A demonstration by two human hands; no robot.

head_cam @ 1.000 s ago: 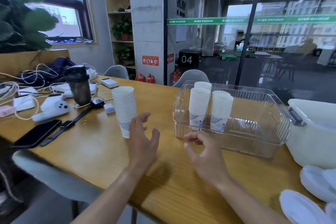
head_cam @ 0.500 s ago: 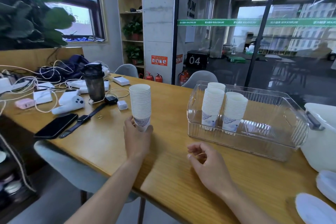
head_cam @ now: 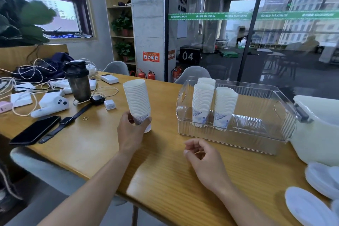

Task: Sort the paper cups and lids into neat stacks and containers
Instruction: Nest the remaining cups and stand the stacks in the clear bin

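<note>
- Head view, hidden or unclear: the white lids [head_cam: 310, 205] at the lower right were cut off by the frame edge, so their count could not be told. The white tub [head_cam: 319, 130] beside them was also cropped at the right edge, and its contents did not show.
- The third stack of cups [head_cam: 207, 81] in the clear container [head_cam: 238, 134] stood behind the front two, with only its top rim visible. The base of the tall cup stack [head_cam: 138, 102] was partly covered by fingers.
- The left hand [head_cam: 131, 132] gripped the tall cup stack near its bottom, fingers and thumb curled round the printed lowest cups; the stack leaned slightly and stood on the wooden table [head_cam: 88, 145], left of the clear container and apart from it.
- The right hand [head_cam: 203, 156] hovered near the container's front wall with fingers loosely curled, holding nothing.
- Two front cup stacks [head_cam: 212, 106] stood upright side by side inside the container's left end.
- A phone [head_cam: 35, 130], a watch [head_cam: 63, 126] and a dark bottle [head_cam: 78, 80] lay further left.
</note>
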